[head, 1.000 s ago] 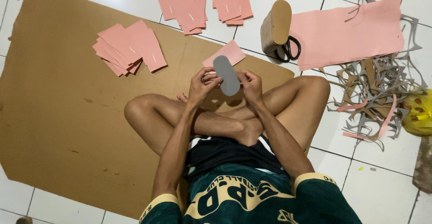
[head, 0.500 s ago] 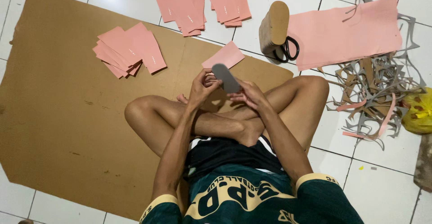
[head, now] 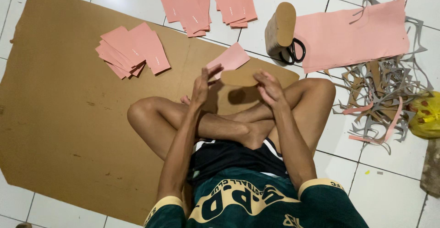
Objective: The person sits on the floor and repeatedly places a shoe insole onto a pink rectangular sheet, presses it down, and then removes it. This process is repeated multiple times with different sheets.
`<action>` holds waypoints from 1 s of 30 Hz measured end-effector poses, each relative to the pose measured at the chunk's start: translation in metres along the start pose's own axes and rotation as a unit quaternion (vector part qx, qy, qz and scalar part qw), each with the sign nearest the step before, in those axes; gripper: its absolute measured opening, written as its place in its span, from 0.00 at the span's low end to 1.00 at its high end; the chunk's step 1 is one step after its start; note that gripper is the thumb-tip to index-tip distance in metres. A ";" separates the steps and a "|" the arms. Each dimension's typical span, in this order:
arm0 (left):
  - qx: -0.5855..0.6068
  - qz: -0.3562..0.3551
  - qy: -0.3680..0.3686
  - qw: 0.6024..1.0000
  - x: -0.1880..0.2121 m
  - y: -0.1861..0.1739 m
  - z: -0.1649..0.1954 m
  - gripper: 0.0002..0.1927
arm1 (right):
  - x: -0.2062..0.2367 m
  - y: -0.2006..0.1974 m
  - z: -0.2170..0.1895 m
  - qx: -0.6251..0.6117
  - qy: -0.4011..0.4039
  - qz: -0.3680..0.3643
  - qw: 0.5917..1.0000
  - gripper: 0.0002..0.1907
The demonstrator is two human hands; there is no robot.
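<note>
I sit cross-legged on a brown cardboard sheet (head: 68, 95). Between my hands, above my knees, is a flat oval insole-shaped piece (head: 240, 78), its tan side up. My right hand (head: 270, 88) grips its right end. My left hand (head: 203, 85) has its fingers spread, touching the left end. A single pink sheet (head: 229, 58) lies on the cardboard just beyond the piece.
Pink sheets lie stacked on the cardboard (head: 133, 49) and on the tiles (head: 206, 1). A stack of tan insoles (head: 280, 29) stands beside black scissors (head: 294, 51) and a large pink sheet (head: 353, 33). Grey, tan and pink offcuts (head: 380, 95) and a yellow bag (head: 426, 116) lie at the right.
The oval piece showed its grey side upright; it has been turned over and now lies flat with the tan side up. My left hand's fingers have opened.
</note>
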State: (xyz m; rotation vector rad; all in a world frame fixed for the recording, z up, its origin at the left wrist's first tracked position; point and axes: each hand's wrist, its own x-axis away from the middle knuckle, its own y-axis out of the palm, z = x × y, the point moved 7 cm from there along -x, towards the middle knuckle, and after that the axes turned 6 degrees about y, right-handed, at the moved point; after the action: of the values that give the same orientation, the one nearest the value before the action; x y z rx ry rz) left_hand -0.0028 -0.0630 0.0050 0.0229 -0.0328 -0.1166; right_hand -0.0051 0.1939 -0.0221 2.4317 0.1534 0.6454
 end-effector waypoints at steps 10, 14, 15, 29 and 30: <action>-0.443 0.061 0.113 0.887 -0.028 -0.002 0.002 0.22 | 0.019 -0.006 -0.045 -0.008 -0.102 0.122 0.987 0.17; -0.228 0.066 0.033 0.971 -0.027 -0.007 -0.005 0.12 | 0.017 -0.005 -0.047 0.025 -0.134 0.119 0.983 0.17; -0.206 0.071 0.045 0.975 -0.026 -0.008 -0.003 0.12 | 0.015 -0.006 -0.046 0.025 -0.138 0.113 0.984 0.16; -0.517 -0.090 0.182 0.832 -0.003 -0.006 -0.014 0.23 | -0.011 0.010 -0.042 0.241 -0.195 0.171 0.935 0.15; -0.529 -0.108 0.176 0.823 -0.001 -0.006 -0.016 0.24 | -0.015 0.015 -0.038 0.246 -0.186 0.173 0.935 0.15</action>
State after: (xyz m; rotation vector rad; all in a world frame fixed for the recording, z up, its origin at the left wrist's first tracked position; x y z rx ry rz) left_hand -0.0040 -0.0687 -0.0110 -1.0763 0.4138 -0.3444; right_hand -0.0371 0.1984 0.0069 3.0553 -0.3126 0.2952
